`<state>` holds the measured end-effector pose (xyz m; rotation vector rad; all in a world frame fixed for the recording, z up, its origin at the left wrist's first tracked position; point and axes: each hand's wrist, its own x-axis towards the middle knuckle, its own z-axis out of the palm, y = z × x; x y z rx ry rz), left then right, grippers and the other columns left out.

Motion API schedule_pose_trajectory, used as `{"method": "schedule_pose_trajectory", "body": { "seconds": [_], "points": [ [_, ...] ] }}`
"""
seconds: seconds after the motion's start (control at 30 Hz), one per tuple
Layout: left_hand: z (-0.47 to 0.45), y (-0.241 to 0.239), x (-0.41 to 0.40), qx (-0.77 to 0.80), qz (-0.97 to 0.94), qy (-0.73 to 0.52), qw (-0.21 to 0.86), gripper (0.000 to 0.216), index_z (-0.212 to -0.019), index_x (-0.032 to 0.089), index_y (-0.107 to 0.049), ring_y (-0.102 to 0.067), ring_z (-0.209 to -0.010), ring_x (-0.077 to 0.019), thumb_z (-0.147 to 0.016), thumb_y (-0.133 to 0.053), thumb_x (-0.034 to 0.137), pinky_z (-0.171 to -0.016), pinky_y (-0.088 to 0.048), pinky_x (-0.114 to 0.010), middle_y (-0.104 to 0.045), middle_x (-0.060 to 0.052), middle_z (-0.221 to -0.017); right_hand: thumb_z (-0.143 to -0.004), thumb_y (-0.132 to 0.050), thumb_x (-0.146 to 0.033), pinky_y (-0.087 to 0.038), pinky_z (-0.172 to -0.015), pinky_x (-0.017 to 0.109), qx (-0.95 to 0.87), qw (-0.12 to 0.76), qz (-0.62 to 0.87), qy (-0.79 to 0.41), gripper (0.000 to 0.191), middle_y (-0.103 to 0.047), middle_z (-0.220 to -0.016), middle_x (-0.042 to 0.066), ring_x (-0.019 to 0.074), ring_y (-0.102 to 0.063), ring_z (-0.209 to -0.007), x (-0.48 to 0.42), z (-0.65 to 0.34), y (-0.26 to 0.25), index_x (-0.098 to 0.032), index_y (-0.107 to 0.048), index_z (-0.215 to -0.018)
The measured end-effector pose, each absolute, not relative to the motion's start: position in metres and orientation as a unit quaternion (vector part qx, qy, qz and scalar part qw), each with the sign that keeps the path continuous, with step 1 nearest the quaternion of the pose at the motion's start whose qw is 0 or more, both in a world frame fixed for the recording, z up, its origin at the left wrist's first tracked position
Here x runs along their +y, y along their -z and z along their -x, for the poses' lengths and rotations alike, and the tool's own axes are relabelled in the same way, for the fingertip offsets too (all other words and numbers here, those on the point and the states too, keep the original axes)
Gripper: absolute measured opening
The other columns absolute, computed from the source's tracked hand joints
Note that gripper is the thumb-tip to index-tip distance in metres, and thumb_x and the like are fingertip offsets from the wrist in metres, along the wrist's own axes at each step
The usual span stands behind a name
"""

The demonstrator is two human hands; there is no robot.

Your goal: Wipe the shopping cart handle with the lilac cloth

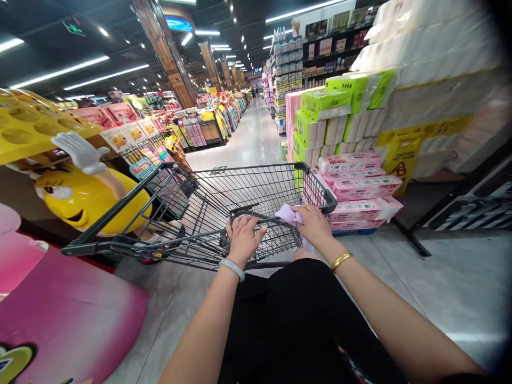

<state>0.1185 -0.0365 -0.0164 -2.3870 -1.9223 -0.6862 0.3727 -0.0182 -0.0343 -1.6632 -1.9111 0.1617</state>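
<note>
A dark grey wire shopping cart (256,178) stands right in front of me, turned sideways. My left hand (245,237) lies palm down on its near top rail, fingers stretched and apart. Between the fingers of my right hand (315,226) is a lilac cloth (288,214), bunched up over the same rail. Part of that cloth is hidden by the hand. The cart's push handle (116,210) reaches out to the left.
Green tissue packs (326,104) and pink tissue packs (360,186) are stacked on the right, near a yellow wet-floor sign (402,160). A yellow figure (92,200) and a pink display (80,320) stand left. An aisle (256,117) runs ahead between shelves.
</note>
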Motion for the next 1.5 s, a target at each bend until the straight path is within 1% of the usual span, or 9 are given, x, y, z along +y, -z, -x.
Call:
{"method": "schedule_pose_trajectory", "body": {
  "seconds": [0.33,0.57,0.7,0.83,0.93,1.1,1.17,1.33,1.5],
  "points": [
    [-0.11,0.015,-0.018,-0.594,0.781,0.193,0.0,0.038,-0.121,0.034,-0.068,-0.038,-0.139,-0.0299,-0.096,-0.05,0.056,-0.122,-0.001,-0.064,-0.061,-0.002,-0.138,-0.083,-0.063,-0.012,-0.042,-0.108,0.041,-0.72,0.306,0.619,-0.07,0.048,-0.061,-0.131,0.01,0.026,-0.052,-0.123,-0.021,-0.371,0.04,-0.022,-0.065,-0.129],
    [-0.101,0.015,0.002,-0.578,0.792,0.197,-0.001,0.035,-0.118,0.033,-0.068,-0.041,-0.137,-0.0278,-0.098,-0.047,0.054,-0.122,-0.005,-0.061,-0.062,-0.002,-0.135,-0.08,-0.063,-0.008,-0.043,-0.109,0.041,-0.713,0.311,0.623,-0.085,0.055,-0.06,-0.137,0.009,0.0255,-0.051,-0.127,-0.028,-0.369,0.035,-0.024,-0.063,-0.133],
    [-0.094,0.011,0.011,-0.571,0.798,0.193,0.01,0.033,-0.114,0.031,-0.07,-0.047,-0.132,-0.0265,-0.099,-0.046,0.049,-0.123,-0.01,-0.057,-0.066,-0.003,-0.128,-0.082,-0.062,-0.011,-0.047,-0.103,0.041,-0.68,0.299,0.664,-0.083,0.047,-0.064,-0.128,0.007,0.0259,-0.056,-0.119,-0.031,-0.376,0.028,-0.027,-0.068,-0.126],
    [-0.114,0.009,0.016,-0.594,0.779,0.199,0.042,0.033,-0.105,0.027,-0.072,-0.051,-0.128,-0.0317,-0.098,-0.049,0.05,-0.121,-0.009,-0.063,-0.07,-0.007,-0.121,-0.083,-0.063,-0.011,-0.048,-0.103,0.044,-0.631,0.306,0.713,-0.022,0.046,-0.062,-0.13,0.012,0.0299,-0.052,-0.12,-0.034,-0.362,0.034,-0.021,-0.066,-0.127],
    [-0.152,0.016,0.014,-0.568,0.786,0.241,0.043,0.038,-0.122,0.025,-0.067,-0.039,-0.142,-0.0347,-0.097,-0.052,0.049,-0.122,-0.008,-0.064,-0.063,-0.01,-0.138,-0.08,-0.063,-0.009,-0.043,-0.11,0.042,-0.661,0.319,0.679,-0.019,0.054,-0.059,-0.137,0.01,0.0277,-0.047,-0.128,-0.034,-0.347,0.039,-0.021,-0.062,-0.133],
    [-0.211,0.028,0.007,-0.465,0.849,0.249,-0.036,0.055,-0.147,0.021,-0.049,-0.05,-0.134,-0.031,-0.099,-0.049,0.048,-0.123,-0.006,-0.062,-0.067,-0.012,-0.133,-0.083,-0.061,-0.011,-0.046,-0.108,0.039,-0.642,0.277,0.715,-0.021,0.046,-0.063,-0.131,0.007,0.0259,-0.052,-0.124,-0.034,-0.355,0.029,-0.024,-0.066,-0.128],
    [-0.219,0.03,0.007,-0.457,0.852,0.251,-0.043,0.057,-0.148,0.022,-0.048,-0.054,-0.127,-0.0308,-0.098,-0.051,0.048,-0.122,-0.005,-0.063,-0.068,-0.012,-0.13,-0.084,-0.061,-0.013,-0.046,-0.107,0.04,-0.623,0.253,0.741,-0.003,0.047,-0.062,-0.132,0.009,0.0273,-0.052,-0.125,-0.037,-0.358,0.027,-0.023,-0.065,-0.13],
    [-0.211,0.031,0.012,-0.427,0.865,0.258,-0.051,0.048,-0.139,0.028,-0.059,-0.057,-0.119,-0.0274,-0.1,-0.046,0.051,-0.123,-0.004,-0.059,-0.071,-0.008,-0.122,-0.088,-0.06,-0.016,-0.043,-0.11,0.04,-0.616,0.235,0.752,0.016,0.048,-0.06,-0.135,0.011,0.028,-0.05,-0.127,-0.044,-0.353,0.028,-0.019,-0.061,-0.136],
    [-0.201,0.031,0.006,-0.416,0.864,0.28,-0.047,0.059,-0.154,0.027,-0.041,-0.058,-0.116,-0.0268,-0.101,-0.041,0.054,-0.122,-0.011,-0.055,-0.071,-0.008,-0.122,-0.087,-0.061,-0.016,-0.045,-0.108,0.042,-0.64,0.214,0.738,0.011,0.048,-0.062,-0.133,0.012,0.0283,-0.054,-0.121,-0.053,-0.352,0.022,-0.019,-0.061,-0.135]
  ]
}}
